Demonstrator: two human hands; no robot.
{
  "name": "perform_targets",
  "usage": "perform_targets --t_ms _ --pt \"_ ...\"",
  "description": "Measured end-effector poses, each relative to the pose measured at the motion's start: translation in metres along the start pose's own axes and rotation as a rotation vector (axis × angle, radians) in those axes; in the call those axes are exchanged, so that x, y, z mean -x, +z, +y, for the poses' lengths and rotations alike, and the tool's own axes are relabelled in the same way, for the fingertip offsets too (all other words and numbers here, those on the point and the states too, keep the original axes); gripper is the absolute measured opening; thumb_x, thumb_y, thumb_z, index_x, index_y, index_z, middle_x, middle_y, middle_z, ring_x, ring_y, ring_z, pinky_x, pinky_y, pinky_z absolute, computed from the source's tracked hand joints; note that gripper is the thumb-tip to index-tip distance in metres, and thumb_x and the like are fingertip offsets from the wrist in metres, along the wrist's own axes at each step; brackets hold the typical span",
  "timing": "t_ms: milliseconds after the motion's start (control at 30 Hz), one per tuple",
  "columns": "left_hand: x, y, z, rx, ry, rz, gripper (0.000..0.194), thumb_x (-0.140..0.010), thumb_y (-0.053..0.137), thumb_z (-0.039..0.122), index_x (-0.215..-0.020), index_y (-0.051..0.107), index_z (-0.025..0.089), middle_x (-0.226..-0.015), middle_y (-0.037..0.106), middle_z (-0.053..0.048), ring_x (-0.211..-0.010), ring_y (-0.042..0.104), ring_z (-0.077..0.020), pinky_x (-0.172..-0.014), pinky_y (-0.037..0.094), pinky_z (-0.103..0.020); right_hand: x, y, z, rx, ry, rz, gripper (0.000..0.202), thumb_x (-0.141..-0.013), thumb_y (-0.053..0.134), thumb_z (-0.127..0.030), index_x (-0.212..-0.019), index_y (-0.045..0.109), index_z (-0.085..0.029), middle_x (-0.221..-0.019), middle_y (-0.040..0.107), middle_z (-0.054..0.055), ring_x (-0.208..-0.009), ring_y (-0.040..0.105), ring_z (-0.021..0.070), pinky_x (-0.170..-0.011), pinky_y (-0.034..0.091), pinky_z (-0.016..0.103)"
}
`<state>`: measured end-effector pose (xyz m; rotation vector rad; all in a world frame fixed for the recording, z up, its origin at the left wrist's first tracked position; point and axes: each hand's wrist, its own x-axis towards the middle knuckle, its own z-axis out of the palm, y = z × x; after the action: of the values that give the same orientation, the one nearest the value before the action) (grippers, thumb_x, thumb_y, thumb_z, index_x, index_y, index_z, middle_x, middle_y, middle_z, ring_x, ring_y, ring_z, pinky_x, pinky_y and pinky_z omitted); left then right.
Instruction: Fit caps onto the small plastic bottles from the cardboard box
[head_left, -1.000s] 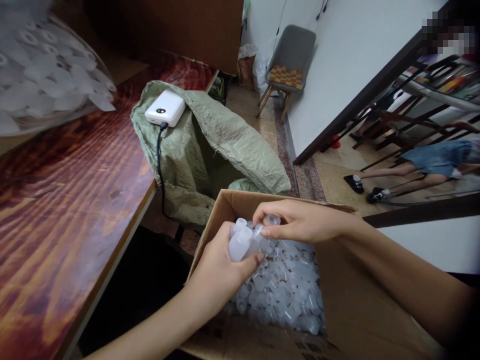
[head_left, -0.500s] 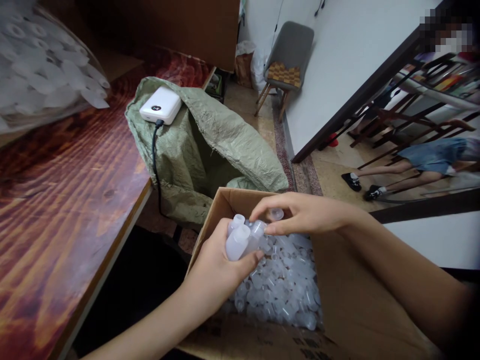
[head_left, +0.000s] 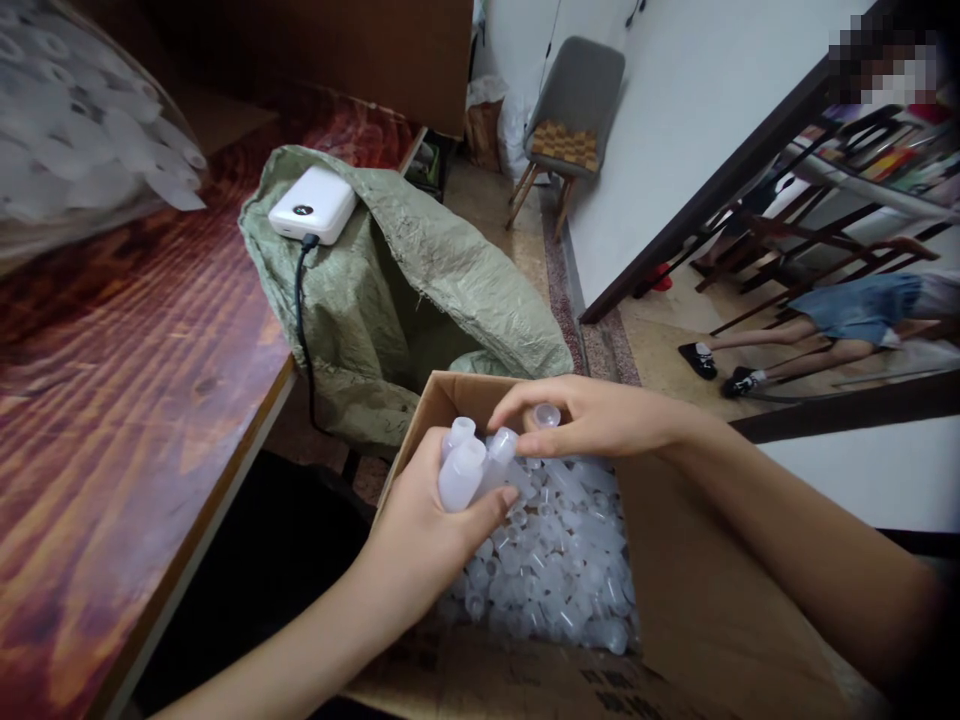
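Head view: Translucent bottles (head_left: 461, 475) are clasped in a left hand (head_left: 431, 515), fingers wrapped and thumb pressed in, inside the far left corner of a cardboard box (head_left: 422, 412) heaped with clear plastic pieces (head_left: 559, 560). A clear cup-shaped piece (head_left: 547, 415) is held within the curled fingers of the right hand (head_left: 611, 418); whether the round-ended piece (head_left: 502, 446) is pinched between its thumb and forefinger cannot be told. With several slick bottles bunched in one grasp, one could be squeezed out if pushed from the right, and might be lost over the box's left edge or into the open green sack (head_left: 480, 270) beyond. A white power bank (head_left: 313, 203), perched on the sack near the table's (head_left: 187, 320) edge, could be dragged off were its dangling black cable (head_left: 301, 310) snagged.
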<state>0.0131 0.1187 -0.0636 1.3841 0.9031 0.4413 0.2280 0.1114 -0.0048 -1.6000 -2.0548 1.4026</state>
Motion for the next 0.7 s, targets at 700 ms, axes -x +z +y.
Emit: perform_targets --t_ms 700 --pt "0.001 0.003 -0.003 0.029 -0.043 -0.023 0.032 -0.076 0.072 0.034 -0.094 0.05 0.02 -0.081 0.055 0.004 -0.072 0.052 -0.0131 -0.064 0.04 -0.024 -0.008 0.016 -0.003 0.01 0.055 -0.012 0.044 -0.093 0.047 -0.051 -0.071 0.059 -0.015 -0.066 0.053 -0.002 -0.06 0.046 0.0103 -0.056 0.034 0.024"
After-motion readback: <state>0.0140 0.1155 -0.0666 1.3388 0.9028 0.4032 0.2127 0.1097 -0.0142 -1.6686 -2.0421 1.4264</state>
